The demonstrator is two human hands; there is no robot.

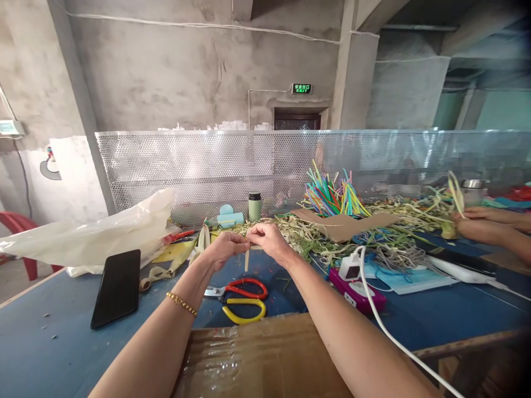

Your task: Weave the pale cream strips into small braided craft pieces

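My left hand (227, 249) and my right hand (267, 239) meet above the table, fingertips pinched close together. A short pale flat strip (247, 260) hangs down from between them; both hands appear to grip it, though its upper part is hidden by the fingers. Below them lie scissors (244, 301) with one red and one yellow handle, blades pointing left. A brown cardboard box (265, 359) sits under my forearms. Past my hands spreads a heap of pale and green strips (298, 237).
On the blue table (174, 331) are a black phone (116, 287), a plastic bag (95, 235), a purple power socket (360, 293) with a white cable, a green bottle (254, 207) and colourful pipe cleaners (334, 193). At right, another person's hands (483, 224) hold pale strips. A perforated metal screen (207, 166) stands behind.
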